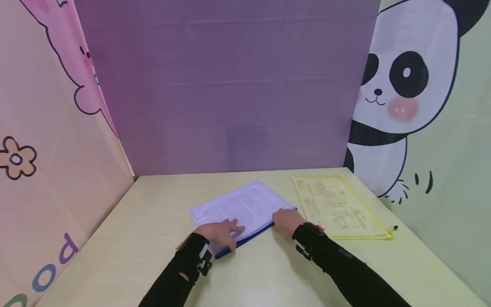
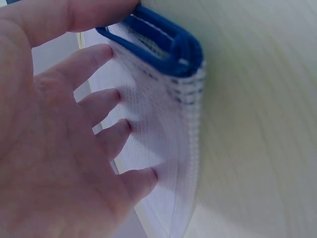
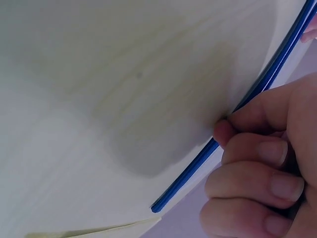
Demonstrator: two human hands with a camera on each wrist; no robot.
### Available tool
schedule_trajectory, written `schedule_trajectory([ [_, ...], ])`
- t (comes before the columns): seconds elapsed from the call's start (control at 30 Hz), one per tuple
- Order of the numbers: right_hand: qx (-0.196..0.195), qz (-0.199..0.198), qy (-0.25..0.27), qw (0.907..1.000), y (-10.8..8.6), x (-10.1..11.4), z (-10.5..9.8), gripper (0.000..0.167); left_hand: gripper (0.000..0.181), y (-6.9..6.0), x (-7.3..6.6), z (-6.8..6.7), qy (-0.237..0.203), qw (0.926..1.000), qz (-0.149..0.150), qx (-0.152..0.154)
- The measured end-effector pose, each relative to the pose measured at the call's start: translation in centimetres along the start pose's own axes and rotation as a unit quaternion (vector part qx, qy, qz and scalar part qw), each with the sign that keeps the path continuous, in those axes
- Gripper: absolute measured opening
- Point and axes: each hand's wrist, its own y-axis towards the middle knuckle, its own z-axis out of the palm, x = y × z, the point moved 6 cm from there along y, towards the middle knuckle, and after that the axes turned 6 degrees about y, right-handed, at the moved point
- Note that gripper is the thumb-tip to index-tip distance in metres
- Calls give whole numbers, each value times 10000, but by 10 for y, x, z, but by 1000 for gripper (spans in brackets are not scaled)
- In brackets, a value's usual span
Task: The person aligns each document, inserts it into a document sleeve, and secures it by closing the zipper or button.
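Observation:
A translucent document pouch (image 1: 245, 200) with blue zip edging (image 1: 255, 234) lies slanted on the table, printed sheets showing through it. My left hand (image 1: 220, 232) rests on its near left part with the fingers spread. In the left wrist view, several fingertips of that hand (image 2: 54, 134) touch the white mesh side, and the thumb reaches the blue edging (image 2: 185, 54), which gapes at the corner. My right hand (image 1: 287, 221) pinches the blue edge near the pouch's right end. The right wrist view shows this hand (image 3: 262, 163) with thumb and forefinger at the edging; any zip pull is hidden.
A yellow-edged pouch (image 1: 337, 204) with printed diagrams lies to the right, near the table's right edge, a small dark tag (image 1: 395, 228) at its corner. A purple panel (image 1: 238, 85) stands behind the table (image 1: 161, 213), with patterned sheets at both sides.

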Motion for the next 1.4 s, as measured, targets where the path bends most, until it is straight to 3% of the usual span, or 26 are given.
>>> schedule_trajectory([
  [0.47,70,109,147,9998,0,-1,-2,11,75,-1,-3,-3,121,9999,66,71],
  [0.9,189,45,-62,9998,-3,30,-1,8,74,-1,-4,-3,156,9998,-83,92],
  [1.4,166,87,-177,9997,-2,31,2,9,75,0,-4,-2,40,10000,-39,23],
])
